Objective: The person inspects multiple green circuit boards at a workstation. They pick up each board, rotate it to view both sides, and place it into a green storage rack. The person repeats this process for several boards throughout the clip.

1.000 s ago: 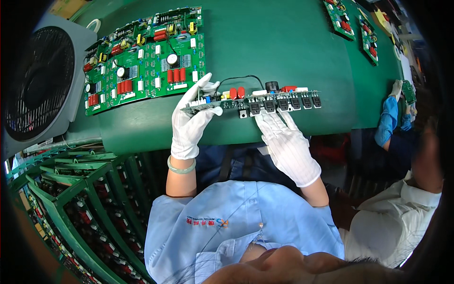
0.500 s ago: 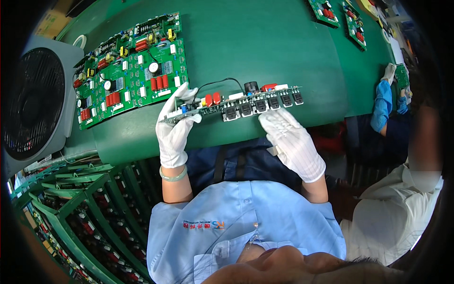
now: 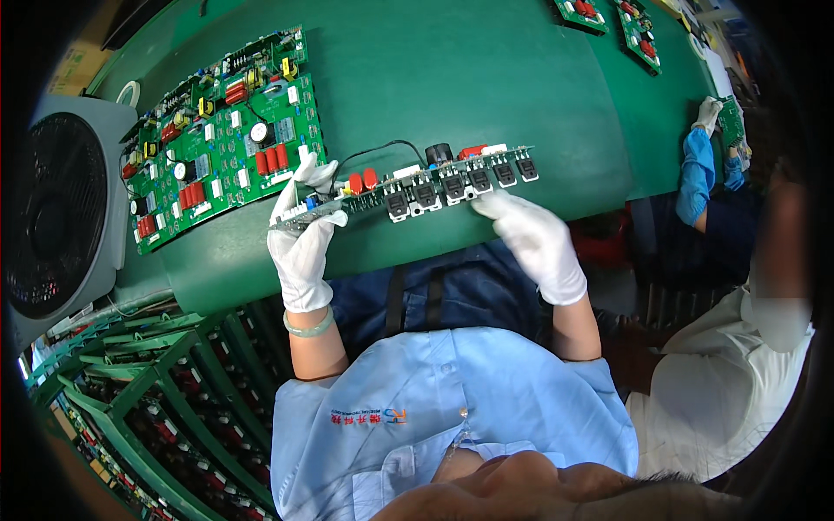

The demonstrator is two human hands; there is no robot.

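Observation:
My left hand (image 3: 302, 234), in a white glove, grips the left end of a green circuit board (image 3: 373, 201). The board is held tilted on edge above the near side of the table, and several black square parts with white bases line its lower side. Red, white and black components and a looped black wire show along its upper side. My right hand (image 3: 534, 239), also gloved in white, is just below the black parts. Its fingers are stretched toward the board, their tips at or near its lower side; whether they touch cannot be made out.
A panel of joined circuit boards (image 3: 234, 148) lies on the green table (image 3: 452, 69) at the left, beside a grey fan (image 3: 61, 200). Green racks (image 3: 130, 382) loaded with boards stand lower left. At the right, a co-worker's gloved hand (image 3: 708, 115) is at another board (image 3: 730, 122).
My right hand has turned from palm up to a lower-profile reach, its fingers toward the black parts. The view has shifted slightly; my left hand keeps its hold on the board.

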